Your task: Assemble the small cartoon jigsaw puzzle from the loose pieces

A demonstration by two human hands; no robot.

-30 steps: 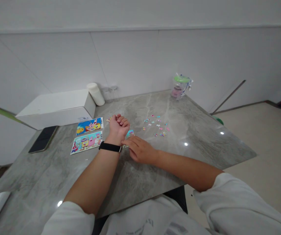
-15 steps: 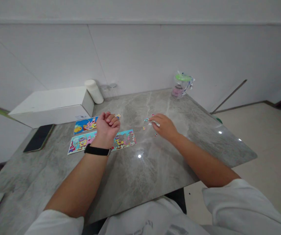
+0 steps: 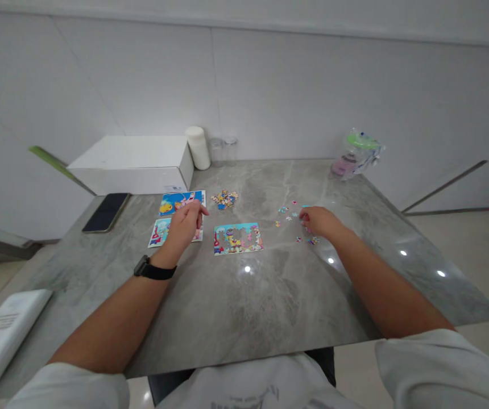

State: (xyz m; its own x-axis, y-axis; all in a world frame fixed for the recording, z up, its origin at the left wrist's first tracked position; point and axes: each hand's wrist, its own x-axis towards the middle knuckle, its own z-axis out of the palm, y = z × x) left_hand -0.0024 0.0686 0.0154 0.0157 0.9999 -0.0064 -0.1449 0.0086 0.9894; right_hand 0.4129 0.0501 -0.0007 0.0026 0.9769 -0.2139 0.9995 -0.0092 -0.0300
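The left hand [image 3: 185,224] is covering parts of two picture cards [image 3: 159,230]. Whether the right hand [image 3: 319,220] is pinching anything is remaining hard to tell. Loose puzzle pieces [image 3: 283,209] are showing too small to read; the view's left edge is clipping a white packet [image 3: 8,338].

Left hand [image 3: 183,227] bent, right hand [image 3: 320,221] curled

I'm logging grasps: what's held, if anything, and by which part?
Nothing shows in the left hand. The right hand is by loose puzzle pieces; whether its fingers hold one cannot be told.
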